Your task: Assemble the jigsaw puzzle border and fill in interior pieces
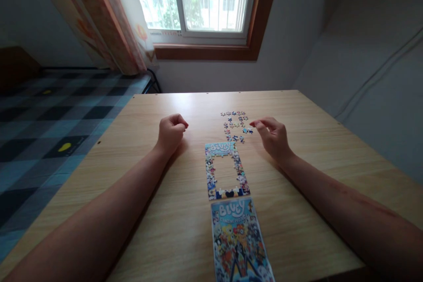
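A jigsaw puzzle (211, 176) lies on the table as a joined border, with bare wood showing in its middle. Beyond it, several loose puzzle pieces (234, 125) are spread in rough rows. My right hand (272, 136) is at the right side of these pieces, thumb and forefinger drawn together close to a blue piece (247, 131); what the fingertips hold, if anything, is too small to make out. To the left of the pieces, my left hand (171, 132) rests on the table, curled into a fist with nothing visible in it.
Nearest me lies a printed puzzle picture or box (239, 238) marked "BLUEY". The wooden table (185, 238) reaches toward a wall with a window (211, 4). A bed with a checked cover (66, 105) stands at the left, below a curtain (99, 17).
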{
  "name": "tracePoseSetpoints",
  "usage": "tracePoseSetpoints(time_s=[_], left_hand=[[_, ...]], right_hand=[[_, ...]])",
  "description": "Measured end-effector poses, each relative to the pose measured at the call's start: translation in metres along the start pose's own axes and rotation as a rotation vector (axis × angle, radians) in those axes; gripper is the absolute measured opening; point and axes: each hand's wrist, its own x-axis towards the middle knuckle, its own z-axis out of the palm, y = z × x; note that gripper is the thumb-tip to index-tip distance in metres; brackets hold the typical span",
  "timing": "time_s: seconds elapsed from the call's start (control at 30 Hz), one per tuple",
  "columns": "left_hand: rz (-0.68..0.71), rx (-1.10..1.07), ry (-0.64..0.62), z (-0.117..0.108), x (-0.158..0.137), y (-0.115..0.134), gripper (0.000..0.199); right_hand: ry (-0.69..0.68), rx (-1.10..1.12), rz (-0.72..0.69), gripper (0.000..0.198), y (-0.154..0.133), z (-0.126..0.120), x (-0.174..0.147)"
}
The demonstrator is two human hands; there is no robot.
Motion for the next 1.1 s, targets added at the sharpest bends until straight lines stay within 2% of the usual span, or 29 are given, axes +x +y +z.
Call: tracePoseSetpoints(time_s=[0.17, 0.23, 0.43, 0.57, 0.73, 1.1], left_hand=[[-0.019, 0.031, 0.009, -0.002, 0.001, -0.003, 0.014], [-0.006, 0.049, 0.007, -0.003, 0.000, -0.004, 0.016], [-0.005, 0.071, 0.022, -0.004, 0.000, -0.012, 0.018], [-0.036, 0.074, 0.066, -0.004, 0.003, -0.017, 0.019], [-0.084, 0.064, 0.128, -0.004, 0.006, -0.018, 0.020], [-0.099, 0.063, 0.137, 0.000, 0.006, -0.013, 0.020]], right_hand=[[0.088, -0.086, -0.062, 0.023, 0.000, -0.008, 0.007], [0.111, -0.100, -0.038, 0.024, 0.006, -0.009, 0.009], [0.174, -0.009, 0.180, 0.026, 0.035, -0.001, 0.010], [0.190, 0.081, 0.320, 0.027, 0.043, 0.007, 0.011], [0.150, 0.066, 0.328, 0.029, 0.045, 0.008, 0.011], [0.114, 0.084, 0.330, 0.029, 0.051, 0.011, 0.012]])
